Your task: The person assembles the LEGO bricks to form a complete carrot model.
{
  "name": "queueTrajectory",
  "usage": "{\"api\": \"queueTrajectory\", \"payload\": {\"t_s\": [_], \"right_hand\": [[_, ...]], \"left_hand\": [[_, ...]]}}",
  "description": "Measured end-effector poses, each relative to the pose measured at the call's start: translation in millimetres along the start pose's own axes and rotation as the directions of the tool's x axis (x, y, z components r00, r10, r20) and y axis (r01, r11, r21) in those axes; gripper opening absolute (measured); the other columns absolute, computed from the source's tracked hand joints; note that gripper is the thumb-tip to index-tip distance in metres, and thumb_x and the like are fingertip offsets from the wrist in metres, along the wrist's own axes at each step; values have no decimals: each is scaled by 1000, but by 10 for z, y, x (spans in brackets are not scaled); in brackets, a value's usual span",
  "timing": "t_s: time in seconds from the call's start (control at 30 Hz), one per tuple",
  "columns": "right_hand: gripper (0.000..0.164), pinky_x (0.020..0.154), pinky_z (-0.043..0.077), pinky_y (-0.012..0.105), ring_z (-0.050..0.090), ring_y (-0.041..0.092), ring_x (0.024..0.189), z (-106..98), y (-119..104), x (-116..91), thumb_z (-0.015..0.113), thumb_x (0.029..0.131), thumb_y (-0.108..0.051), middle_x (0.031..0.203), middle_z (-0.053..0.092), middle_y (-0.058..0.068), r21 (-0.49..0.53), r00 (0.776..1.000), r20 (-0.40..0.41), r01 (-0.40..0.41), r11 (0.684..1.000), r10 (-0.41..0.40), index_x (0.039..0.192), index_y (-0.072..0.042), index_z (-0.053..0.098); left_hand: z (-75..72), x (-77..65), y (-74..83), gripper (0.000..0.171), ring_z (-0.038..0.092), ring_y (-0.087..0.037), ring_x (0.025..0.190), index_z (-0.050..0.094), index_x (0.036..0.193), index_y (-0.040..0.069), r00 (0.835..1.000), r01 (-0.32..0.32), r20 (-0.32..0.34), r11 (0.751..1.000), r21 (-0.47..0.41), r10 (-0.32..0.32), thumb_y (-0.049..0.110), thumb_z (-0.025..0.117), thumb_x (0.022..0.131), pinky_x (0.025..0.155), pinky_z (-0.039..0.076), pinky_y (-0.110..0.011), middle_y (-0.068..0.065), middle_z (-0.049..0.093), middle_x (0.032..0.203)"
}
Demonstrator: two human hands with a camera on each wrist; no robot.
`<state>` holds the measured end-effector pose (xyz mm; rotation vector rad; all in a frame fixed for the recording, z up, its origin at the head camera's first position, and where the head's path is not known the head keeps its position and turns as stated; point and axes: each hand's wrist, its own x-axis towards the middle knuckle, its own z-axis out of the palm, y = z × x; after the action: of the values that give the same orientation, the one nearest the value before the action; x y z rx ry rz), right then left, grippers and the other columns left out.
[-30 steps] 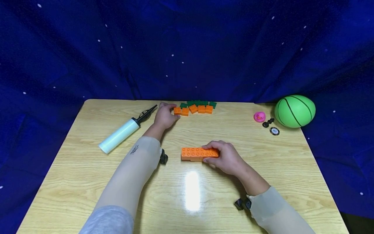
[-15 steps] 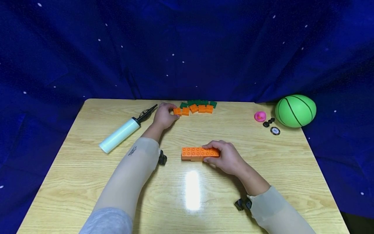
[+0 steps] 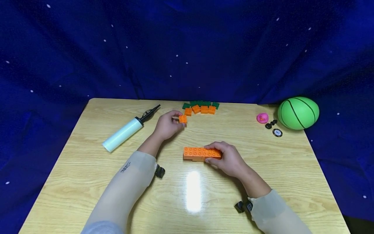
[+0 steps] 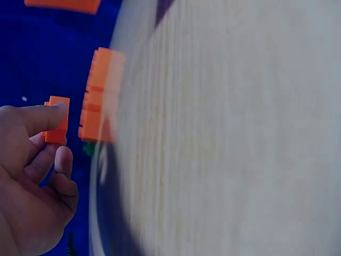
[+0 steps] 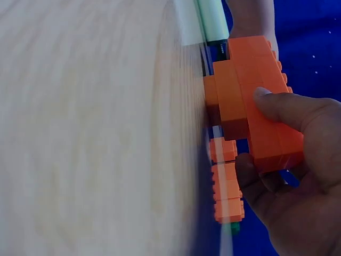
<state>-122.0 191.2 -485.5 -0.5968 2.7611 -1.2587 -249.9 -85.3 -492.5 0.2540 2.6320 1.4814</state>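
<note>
Between thumb and fingers, my left hand [image 3: 167, 126] pinches a small orange building brick [image 3: 182, 119], held just in front of the row of loose bricks. The left wrist view shows the thumb lying across that brick [image 4: 57, 133]. My right hand [image 3: 230, 160] grips the right end of a joined block of orange bricks [image 3: 193, 154] at mid-table. Seen from the right wrist, this block [image 5: 266, 128] is stepped, its lower layers shorter than the long top row; the thumb presses its side. The studs at its right end are partly hidden by the fingers.
Several loose orange bricks [image 3: 204, 110] line the table's back edge, with flat green bricks [image 3: 201, 103] behind them. A hand pump [image 3: 122, 134] lies at left. A pink duck [image 3: 262, 118], small black pieces [image 3: 268, 125], a poker chip [image 3: 277, 132] and a green ball [image 3: 298, 113] are at right.
My left hand has taken the leftmost orange brick from the row and brought it nearer and slightly right. My right hand stays on the joined block. The head view has shifted slightly.
</note>
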Motion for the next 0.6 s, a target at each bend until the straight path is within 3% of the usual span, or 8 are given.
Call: {"api": "queueTrajectory", "payload": {"t_s": [0.17, 0.37, 0.6], "right_hand": [[41, 89, 55, 39, 65, 15, 106, 33, 37, -8, 89, 85, -17, 119, 72, -3, -4, 999, -19, 48, 999, -48, 123, -21, 74], [42, 89, 55, 40, 65, 16, 108, 52, 42, 11, 88, 85, -18, 120, 72, -4, -13, 997, -33, 74, 997, -74, 124, -21, 74], [42, 89, 56, 41, 65, 17, 109, 70, 41, 40, 88, 86, -18, 122, 72, -2, -26, 993, -49, 101, 995, -103, 125, -20, 73]], "left_hand": [[-32, -242, 34, 37, 59, -21, 79, 69, 125, 19, 999, -26, 23, 998, -54, 27, 21, 82, 90, 65, 50, -35, 0, 66, 103], [-77, -522, 76, 35, 59, -23, 83, 69, 123, 20, 995, -61, 75, 990, -125, 71, 20, 82, 90, 70, 52, -36, -5, 65, 94], [-137, -737, 138, 35, 58, -24, 88, 70, 123, 27, 990, -82, 105, 985, -149, 98, 24, 83, 91, 71, 51, -38, -2, 65, 101]]}}
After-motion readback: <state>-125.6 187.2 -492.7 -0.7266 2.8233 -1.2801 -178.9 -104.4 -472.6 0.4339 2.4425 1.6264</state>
